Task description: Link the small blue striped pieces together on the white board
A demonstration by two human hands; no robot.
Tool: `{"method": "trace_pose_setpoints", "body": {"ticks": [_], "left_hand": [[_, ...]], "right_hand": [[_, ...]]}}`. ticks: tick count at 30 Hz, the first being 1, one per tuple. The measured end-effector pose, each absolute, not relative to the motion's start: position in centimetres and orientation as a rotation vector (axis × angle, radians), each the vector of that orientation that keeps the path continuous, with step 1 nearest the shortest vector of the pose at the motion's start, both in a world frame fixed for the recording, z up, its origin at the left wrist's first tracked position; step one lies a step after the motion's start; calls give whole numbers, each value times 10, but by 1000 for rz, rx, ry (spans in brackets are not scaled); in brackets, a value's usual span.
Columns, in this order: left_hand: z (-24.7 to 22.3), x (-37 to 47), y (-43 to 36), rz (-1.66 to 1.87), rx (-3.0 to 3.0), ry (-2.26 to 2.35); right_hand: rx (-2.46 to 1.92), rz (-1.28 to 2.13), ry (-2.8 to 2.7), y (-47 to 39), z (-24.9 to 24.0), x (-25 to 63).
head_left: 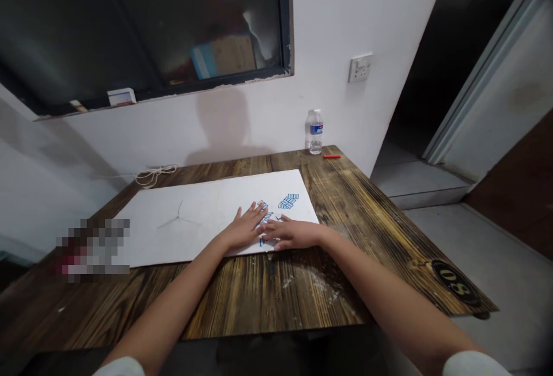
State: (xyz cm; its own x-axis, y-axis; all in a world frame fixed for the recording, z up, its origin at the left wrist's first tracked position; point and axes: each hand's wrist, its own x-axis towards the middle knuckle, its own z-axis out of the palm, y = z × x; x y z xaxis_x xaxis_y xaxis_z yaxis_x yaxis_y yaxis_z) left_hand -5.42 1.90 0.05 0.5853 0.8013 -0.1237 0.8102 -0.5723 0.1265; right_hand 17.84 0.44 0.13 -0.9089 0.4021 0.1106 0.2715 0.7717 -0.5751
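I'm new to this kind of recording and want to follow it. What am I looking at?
There is no machine here, just a person's bare hands. The single picture comes from a camera on that person's head, facing forward and down.

The left hand and right hand are palm down on a white sheet marked with blue-outlined rectangles. Neither visibly grips anything, though the fingers hide what is beneath.

The sheet lies on a wooden table. Toward the back are a pale cord, a plastic bottle and a slim red object.
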Motion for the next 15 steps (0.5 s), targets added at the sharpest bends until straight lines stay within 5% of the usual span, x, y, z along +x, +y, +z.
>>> {"method": "trace_pose_setpoints", "body": {"ticks": [4, 8, 15], "left_hand": [[6, -30, 25, -14, 2703, 1125], [10, -17, 4, 180, 2774, 1096], [12, -49, -52, 59, 2898, 1041]], "right_hand": [[-646, 872, -2381, 16, 5, 188], [-1019, 539, -2101, 32, 1, 202], [-1207, 263, -2513, 29, -17, 203]]}}
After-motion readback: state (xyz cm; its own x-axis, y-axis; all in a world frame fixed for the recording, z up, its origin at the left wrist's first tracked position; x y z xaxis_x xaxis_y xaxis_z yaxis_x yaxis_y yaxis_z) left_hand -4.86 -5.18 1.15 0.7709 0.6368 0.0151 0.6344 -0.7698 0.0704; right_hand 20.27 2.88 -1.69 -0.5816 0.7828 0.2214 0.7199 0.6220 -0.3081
